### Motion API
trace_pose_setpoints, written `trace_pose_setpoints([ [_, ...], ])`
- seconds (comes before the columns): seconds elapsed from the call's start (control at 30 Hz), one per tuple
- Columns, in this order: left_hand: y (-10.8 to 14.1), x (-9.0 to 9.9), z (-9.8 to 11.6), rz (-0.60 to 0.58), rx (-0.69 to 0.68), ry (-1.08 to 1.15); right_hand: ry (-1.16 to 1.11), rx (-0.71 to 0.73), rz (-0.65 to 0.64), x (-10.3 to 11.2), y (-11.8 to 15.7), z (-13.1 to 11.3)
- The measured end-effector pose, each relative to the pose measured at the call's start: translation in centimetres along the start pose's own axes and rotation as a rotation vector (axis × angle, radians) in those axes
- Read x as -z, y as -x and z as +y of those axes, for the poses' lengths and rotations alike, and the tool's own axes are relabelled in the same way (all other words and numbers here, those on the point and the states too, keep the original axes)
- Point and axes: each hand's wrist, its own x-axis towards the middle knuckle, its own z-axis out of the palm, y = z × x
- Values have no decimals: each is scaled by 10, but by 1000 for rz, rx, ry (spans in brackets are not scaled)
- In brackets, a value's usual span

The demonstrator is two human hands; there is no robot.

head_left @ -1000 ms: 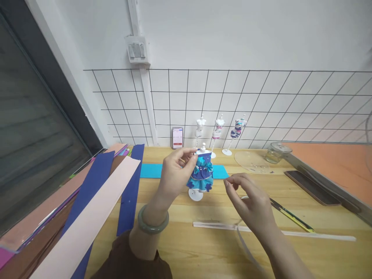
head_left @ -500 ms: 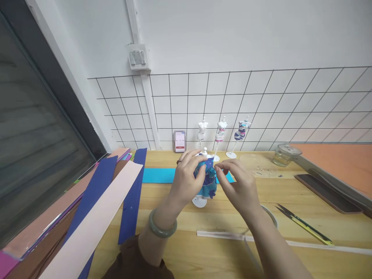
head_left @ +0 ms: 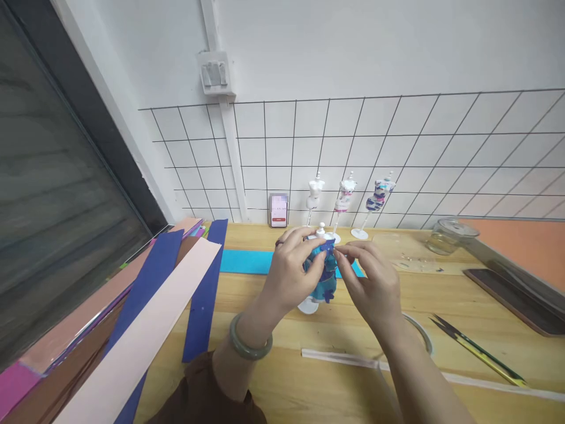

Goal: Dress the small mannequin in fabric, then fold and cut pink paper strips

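Note:
A miniature dress form [head_left: 321, 230] stands on the table on a round white base [head_left: 308, 307], wearing a blue doll dress [head_left: 324, 287] with darker blue patches. My left hand [head_left: 288, 268] wraps round its left side, the thumb pressing on the dress front. At the upper right edge of the bodice, my right hand [head_left: 375, 285] is closed in a pinch on the blue material. The exact bit between those fingertips is hidden. Behind the hands lies a bright blue strip [head_left: 245, 262], partly covered by them.
Three small dress forms [head_left: 348, 191] and a phone [head_left: 279, 211] stand by the wall. Coloured sheets [head_left: 145, 330] lie at left. On the right are thread snips [head_left: 479, 350], a white strip [head_left: 335, 357], a glass jar [head_left: 450, 235] and a dark flat case [head_left: 507, 294].
The view has shifted slightly, so most things sit a little further right. Both hands stay at the dress; the right fingertips still pinch at its upper edge.

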Motion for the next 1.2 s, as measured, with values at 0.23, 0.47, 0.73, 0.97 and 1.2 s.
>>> trace_pose_setpoints([
  [0.23, 2, -4, 0, 6, 6, -49, 20, 48, -40, 1, 1, 1],
  [0.47, 1, -3, 1, 7, 1, -61, 20, 72, -53, 1, -1, 2],
  [0.73, 1, -2, 1, 7, 0, -58, 21, 100, -44, 1, 1, 4],
  [0.97, 2, -2, 2, 7, 1, -50, 58, 99, -65, 0, 0, 4],
  [1.2, 1, -1, 3, 12, -17, -53, 94, 115, -76, 0, 1, 4],
])
